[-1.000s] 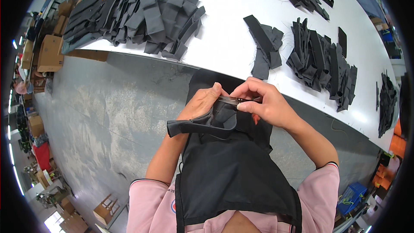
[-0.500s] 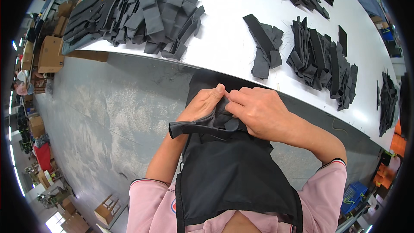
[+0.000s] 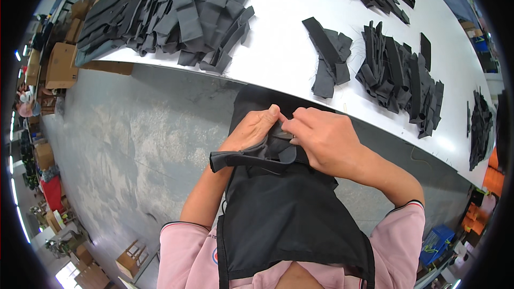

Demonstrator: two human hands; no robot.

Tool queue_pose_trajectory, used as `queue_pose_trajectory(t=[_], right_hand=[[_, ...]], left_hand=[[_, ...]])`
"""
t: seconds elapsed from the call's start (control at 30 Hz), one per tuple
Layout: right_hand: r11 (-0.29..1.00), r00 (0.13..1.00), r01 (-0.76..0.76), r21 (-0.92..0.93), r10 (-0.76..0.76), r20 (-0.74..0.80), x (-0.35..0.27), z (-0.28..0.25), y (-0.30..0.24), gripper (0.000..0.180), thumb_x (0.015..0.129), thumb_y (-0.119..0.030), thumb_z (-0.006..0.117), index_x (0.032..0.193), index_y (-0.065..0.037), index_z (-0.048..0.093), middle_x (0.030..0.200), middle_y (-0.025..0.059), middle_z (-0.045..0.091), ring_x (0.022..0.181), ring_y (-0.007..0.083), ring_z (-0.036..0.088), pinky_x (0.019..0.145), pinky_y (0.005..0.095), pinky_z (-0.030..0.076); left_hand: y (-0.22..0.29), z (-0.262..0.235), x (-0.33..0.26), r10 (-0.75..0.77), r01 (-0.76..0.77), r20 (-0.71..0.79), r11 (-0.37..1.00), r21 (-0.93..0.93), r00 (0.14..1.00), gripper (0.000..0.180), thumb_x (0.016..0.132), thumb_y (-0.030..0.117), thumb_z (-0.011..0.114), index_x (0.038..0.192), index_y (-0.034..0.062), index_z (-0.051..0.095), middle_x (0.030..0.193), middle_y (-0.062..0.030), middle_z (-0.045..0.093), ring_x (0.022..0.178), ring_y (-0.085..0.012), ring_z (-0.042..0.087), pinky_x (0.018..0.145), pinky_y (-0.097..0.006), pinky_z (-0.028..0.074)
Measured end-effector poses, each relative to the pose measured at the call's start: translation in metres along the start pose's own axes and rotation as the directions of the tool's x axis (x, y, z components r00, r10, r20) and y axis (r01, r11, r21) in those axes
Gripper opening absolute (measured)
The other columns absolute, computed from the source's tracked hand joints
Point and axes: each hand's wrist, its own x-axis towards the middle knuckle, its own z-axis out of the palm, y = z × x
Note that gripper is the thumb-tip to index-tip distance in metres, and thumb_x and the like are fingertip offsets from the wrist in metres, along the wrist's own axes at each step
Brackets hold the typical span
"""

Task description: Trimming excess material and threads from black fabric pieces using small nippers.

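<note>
Cloth: the dark grey piece (image 3: 251, 161) is hanging over the apron's front, just short of the table edge; its matte fabric is folding into a stiff, rounded band with a squared end at left.
Left hand (image 3: 254, 128): its thumb and fingers are closing firmly on the cloth, the thumb pointing up.
Right hand (image 3: 326, 142): its fingers are bending inward, tips meeting near the left thumb; I cannot tell how tightly they are closing or what they are gripping.
In the way: the right hand's back is covering part of the cloth.
Apron (image 3: 289, 219): smooth black fabric is lying over pink sleeves (image 3: 184, 249) and chest.
Table (image 3: 284, 21): its smooth white top is bearing flat, strip-like grey pieces in a broad left pile (image 3: 187, 16), a small bundle (image 3: 329, 56) and a right pile (image 3: 399, 75).
Floor (image 3: 134, 128): grey, blotchy concrete is showing beneath.
Edges: a brown carton (image 3: 61, 67) is standing at left, a blue crate (image 3: 436, 243) at lower right.
</note>
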Motion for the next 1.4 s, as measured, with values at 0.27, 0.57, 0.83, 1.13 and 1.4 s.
queue_pose_trajectory(t=[0.27, 0.57, 0.83, 1.13, 1.4], right_hand=[[0.810, 0.918, -0.334, 0.481, 0.397, -0.030, -0.022, 0.008, 0.005, 0.033, 0.073, -0.009, 0.071, 0.103, -0.010, 0.060, 0.084, 0.0079, 0.055, 0.071, 0.0257, 0.059, 0.060, 0.0334, 0.048], [0.736, 0.804, -0.284, 0.615, 0.532, -0.266, -0.020, 0.058, 0.027, 0.007, 0.079, -0.001, 0.065, 0.077, 0.002, 0.059, 0.060, 0.0042, 0.054, 0.050, 0.0091, 0.052, 0.049, 0.0236, 0.040], [0.540, 0.756, -0.323, 0.777, 0.641, -0.131, -0.013, 0.065, 0.022, 0.020, 0.080, -0.010, 0.066, 0.098, -0.003, 0.061, 0.081, 0.0081, 0.059, 0.068, 0.0136, 0.059, 0.054, 0.0256, 0.044], [0.922, 0.875, -0.388, -0.013, 0.363, -0.321, -0.029, 0.032, -0.009, 0.032, 0.071, -0.007, 0.071, 0.101, -0.007, 0.062, 0.082, 0.0061, 0.055, 0.062, 0.0236, 0.055, 0.054, 0.0321, 0.043], [0.932, 0.912, -0.331, -0.148, 0.276, -0.304, -0.022, 0.039, -0.009, 0.032, 0.070, -0.009, 0.072, 0.100, -0.007, 0.061, 0.085, 0.0042, 0.053, 0.058, 0.0211, 0.054, 0.053, 0.0313, 0.043]], left_hand=[[-0.021, 0.000, 0.006, 0.045, -0.048, -0.141, 0.999, -0.018, 0.989, 0.032, 0.099, 0.033, 0.045, 0.108, 0.0048, 0.058, 0.089, -0.0001, 0.058, 0.081, -0.0079, 0.052, 0.069, -0.024, 0.045], [-0.031, 0.026, 0.015, 0.053, -0.120, -0.246, 0.957, -0.264, 0.968, 0.050, 0.076, 0.000, 0.058, 0.123, 0.0064, 0.042, 0.109, -0.0060, 0.049, 0.102, -0.0142, 0.051, 0.086, -0.028, 0.043], [-0.038, 0.043, 0.004, 0.003, -0.153, -0.349, 0.902, -0.403, 0.937, 0.046, 0.074, -0.003, 0.055, 0.118, 0.0012, 0.043, 0.105, -0.0068, 0.050, 0.094, -0.0127, 0.051, 0.081, -0.027, 0.044], [-0.033, 0.044, 0.005, 0.069, -0.249, -0.456, 0.904, -0.348, 0.888, 0.051, 0.076, -0.005, 0.054, 0.125, -0.0027, 0.039, 0.115, -0.0103, 0.048, 0.098, -0.0125, 0.052, 0.085, -0.027, 0.045], [-0.030, 0.045, 0.003, 0.082, -0.251, -0.502, 0.927, -0.278, 0.861, 0.053, 0.075, -0.006, 0.056, 0.125, -0.0014, 0.039, 0.114, -0.0095, 0.048, 0.097, -0.0116, 0.052, 0.084, -0.025, 0.045]])
